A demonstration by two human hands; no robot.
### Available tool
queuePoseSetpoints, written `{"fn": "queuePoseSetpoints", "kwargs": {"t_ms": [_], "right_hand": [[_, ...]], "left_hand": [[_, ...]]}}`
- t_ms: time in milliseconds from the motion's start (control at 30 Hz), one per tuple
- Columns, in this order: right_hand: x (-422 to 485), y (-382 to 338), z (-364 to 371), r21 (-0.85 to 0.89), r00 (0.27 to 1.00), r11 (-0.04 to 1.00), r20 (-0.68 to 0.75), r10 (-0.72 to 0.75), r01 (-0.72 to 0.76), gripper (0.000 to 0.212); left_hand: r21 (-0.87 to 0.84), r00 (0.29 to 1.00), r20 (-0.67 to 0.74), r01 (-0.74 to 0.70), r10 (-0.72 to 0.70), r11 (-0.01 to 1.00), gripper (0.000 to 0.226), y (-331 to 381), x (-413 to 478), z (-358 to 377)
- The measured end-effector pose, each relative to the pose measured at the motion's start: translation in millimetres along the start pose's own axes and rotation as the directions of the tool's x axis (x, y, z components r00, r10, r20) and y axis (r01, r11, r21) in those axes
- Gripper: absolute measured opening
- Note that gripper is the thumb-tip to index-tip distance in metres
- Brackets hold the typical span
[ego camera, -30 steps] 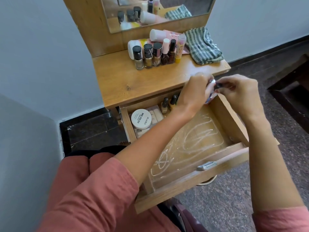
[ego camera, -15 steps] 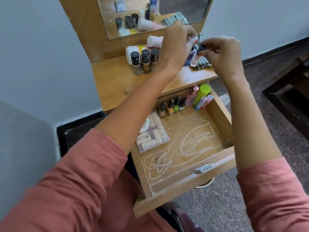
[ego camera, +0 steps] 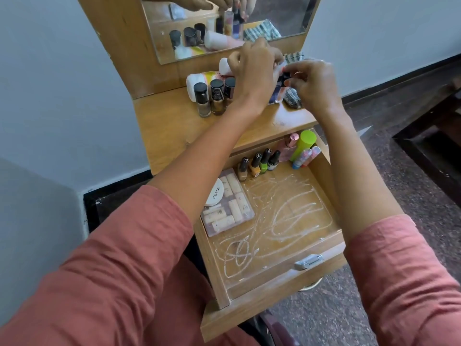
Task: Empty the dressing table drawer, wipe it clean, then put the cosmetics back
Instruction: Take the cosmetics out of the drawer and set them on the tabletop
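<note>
The open wooden drawer (ego camera: 287, 221) has white smears across its bare floor. At its back stand several nail polish bottles (ego camera: 259, 162) and a green tube (ego camera: 303, 144). On its left lie a clear box of small tubes (ego camera: 227, 206) and a white round compact (ego camera: 215, 196). Over the table top (ego camera: 169, 126), my left hand (ego camera: 254, 68) grips a small clear bottle (ego camera: 276, 94). My right hand (ego camera: 314, 83) pinches its black cap (ego camera: 285, 78). The bottle's base is at the table surface, mostly hidden by my fingers.
Three black-capped bottles (ego camera: 210, 96) stand on the table top to the left of my hands, with white tubes (ego camera: 199, 79) lying behind them. A checked cloth (ego camera: 293, 98) lies under my right hand. The mirror (ego camera: 274, 16) rises behind. The drawer handle (ego camera: 308, 261) faces me.
Both hands lifted the small bottle from the drawer's back right corner up to the table top, and now hold it low beside the cloth.
</note>
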State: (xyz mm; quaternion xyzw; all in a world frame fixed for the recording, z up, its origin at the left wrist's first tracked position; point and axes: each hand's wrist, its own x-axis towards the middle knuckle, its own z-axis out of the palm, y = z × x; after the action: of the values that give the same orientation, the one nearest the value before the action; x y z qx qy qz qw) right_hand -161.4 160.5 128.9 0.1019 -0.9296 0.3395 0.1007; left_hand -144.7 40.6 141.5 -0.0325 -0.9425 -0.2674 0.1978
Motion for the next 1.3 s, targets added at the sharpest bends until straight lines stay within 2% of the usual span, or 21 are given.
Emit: {"fn": "queuePoseSetpoints", "kwargs": {"t_ms": [233,500,767,967,1167,1300], "right_hand": [[-0.2,4.5,4.0,-0.002,1.000,1.000,0.004,0.004,-0.004,0.035],[-7.3,5.2,5.1,0.018,1.000,1.000,0.000,0.011,-0.011,0.042],[-21.6,7.9,-4.2,0.046,0.998,0.999,-0.060,-0.005,0.008,0.039],[-49.2,18.2,-12.0,0.071,0.993,0.997,-0.116,0.032,-0.024,0.028],[-77.0,50.2,-18.9,0.071,0.989,0.992,-0.101,0.108,-0.101,0.025],[-90.5,68.7,-14.7,0.014,0.984,0.987,-0.077,0.159,-0.159,0.022]], "left_hand": [[0.024,1.000,-0.013,0.024,-0.024,0.999,0.020,1.2,2.2,2.2],[-0.038,0.998,-0.029,0.049,-0.050,0.998,0.020,1.0,-2.0,-0.1],[-0.130,0.997,-0.080,0.009,-0.019,0.992,0.018,5.9,-25.4,-7.1],[-0.207,0.999,-0.018,-0.030,0.027,0.978,0.015,11.7,-64.0,9.6],[-0.348,0.990,0.142,0.030,0.021,0.937,0.010,19.3,-96.1,40.5],[-0.312,0.967,0.254,0.076,0.006,0.947,0.017,22.7,-109.1,62.3]]}}
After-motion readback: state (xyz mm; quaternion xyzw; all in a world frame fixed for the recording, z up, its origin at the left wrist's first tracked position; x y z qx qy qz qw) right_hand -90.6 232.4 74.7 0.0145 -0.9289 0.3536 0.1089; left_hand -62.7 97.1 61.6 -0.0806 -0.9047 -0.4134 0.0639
